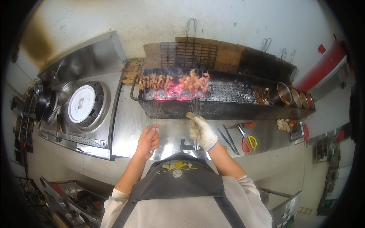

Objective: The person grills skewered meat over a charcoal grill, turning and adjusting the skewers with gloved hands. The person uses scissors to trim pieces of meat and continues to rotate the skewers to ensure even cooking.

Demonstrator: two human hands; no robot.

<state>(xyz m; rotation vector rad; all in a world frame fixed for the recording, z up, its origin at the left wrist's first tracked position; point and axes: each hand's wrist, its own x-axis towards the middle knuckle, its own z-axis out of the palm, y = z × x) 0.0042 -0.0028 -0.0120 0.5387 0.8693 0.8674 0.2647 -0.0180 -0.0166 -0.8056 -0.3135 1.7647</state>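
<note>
My bare left hand (149, 141) grips a bundle of thin metal skewers, whose meat pieces (156, 82) lie over the left part of the charcoal grill (228, 109). My right hand (203, 133), in a white knitted glove, is closed on a second bundle of metal skewers (195, 107). Paler meat pieces (194, 82) on that bundle are over the coals, just right of the first group. Beneath both groups, charcoal (177, 92) glows red. Thin smoke rises behind the meat.
Right of my gloved hand lie black tongs (228, 140), scissors (245, 139) with red and yellow handles and an orange-handled knife (246, 125). Metal containers (284, 93) stand at the grill's right end. Wire grill baskets (196, 55) lean behind. A stove with a white lid (81, 104) is at left.
</note>
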